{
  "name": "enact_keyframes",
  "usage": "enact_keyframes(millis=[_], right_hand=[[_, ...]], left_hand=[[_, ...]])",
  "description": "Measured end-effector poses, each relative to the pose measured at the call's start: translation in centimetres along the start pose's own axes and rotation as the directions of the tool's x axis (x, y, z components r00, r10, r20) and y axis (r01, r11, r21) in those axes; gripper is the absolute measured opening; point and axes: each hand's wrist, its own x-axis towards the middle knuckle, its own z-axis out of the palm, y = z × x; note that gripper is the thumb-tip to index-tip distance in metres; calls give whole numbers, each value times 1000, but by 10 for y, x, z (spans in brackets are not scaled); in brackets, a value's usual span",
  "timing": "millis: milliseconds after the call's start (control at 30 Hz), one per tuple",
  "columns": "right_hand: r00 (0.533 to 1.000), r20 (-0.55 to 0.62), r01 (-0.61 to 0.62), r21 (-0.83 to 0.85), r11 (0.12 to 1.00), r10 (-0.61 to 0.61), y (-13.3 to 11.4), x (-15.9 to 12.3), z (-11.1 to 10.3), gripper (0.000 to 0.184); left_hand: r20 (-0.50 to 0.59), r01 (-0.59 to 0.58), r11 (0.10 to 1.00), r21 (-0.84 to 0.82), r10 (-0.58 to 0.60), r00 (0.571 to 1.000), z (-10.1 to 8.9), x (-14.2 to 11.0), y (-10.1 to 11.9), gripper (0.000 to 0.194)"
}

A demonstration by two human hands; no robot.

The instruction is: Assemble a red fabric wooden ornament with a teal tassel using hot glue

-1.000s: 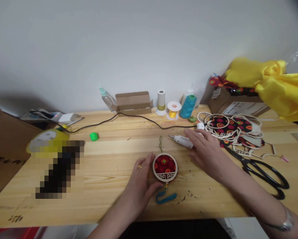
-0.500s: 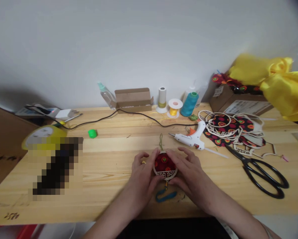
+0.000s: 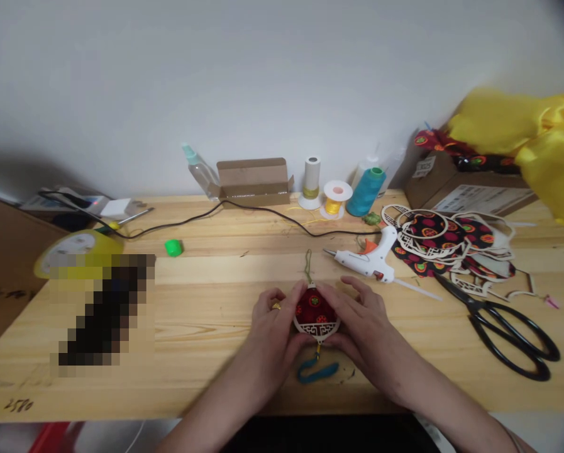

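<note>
Between my two hands lies a round pendant point(image 3: 315, 308) of dark red patterned fabric in a pale fretwork frame. A green cord loop point(image 3: 309, 264) runs from its top, and a blue tassel point(image 3: 317, 371) hangs from its lower tip onto the table. My left hand point(image 3: 275, 327) is closed on the left rim, thumb low and fingertips at the top; a ring shows on one finger. Opposite it, my right hand point(image 3: 359, 324) presses the right rim with thumb and forefinger, its other fingers curled loosely. Beyond the right hand rests a white glue gun point(image 3: 369, 258).
Black scissors point(image 3: 498, 327) lie at the right, beside a pile of fretwork frames and fabric pieces point(image 3: 432, 242). Along the wall stand a spray bottle point(image 3: 199, 173), an open carton point(image 3: 253, 182) and thread spools point(image 3: 366, 192). A tape roll point(image 3: 74, 251) and green cap point(image 3: 173, 247) are leftward.
The whole view has shifted slightly. Both hands keep their hold around the pendant, with fingers nearly in the same place on its rim.
</note>
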Motion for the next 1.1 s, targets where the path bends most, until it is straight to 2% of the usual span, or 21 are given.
enact_keyframes(millis=[100, 267, 600, 833, 1000, 1100], right_hand=[[1000, 8, -7, -4, 1000, 8, 0, -1, -1, 70], [999, -29, -21, -3, 1000, 21, 3, 0, -1, 60], [999, -35, -9, 7, 1000, 9, 4, 3, 0, 62], [999, -52, 2, -9, 1000, -2, 5, 3, 2, 61], [1000, -22, -6, 72, 997, 8, 7, 1, 0, 63], [997, -59, -39, 183, 982, 50, 8, -3, -1, 60]], left_hand=[[4, -6, 1000, 1, 6, 1000, 1, -1, -2, 69], [11, -4, 1000, -5, 4, 1000, 1, -1, -2, 69], [21, -27, 999, 27, 27, 999, 1, -2, -4, 78], [26, -1, 1000, 18, 0, 1000, -1, -2, -2, 72], [2, 3, 1000, 24, -3, 1000, 1, -2, -3, 68], [0, 3, 1000, 25, -3, 1000, 1, -2, -3, 66]])
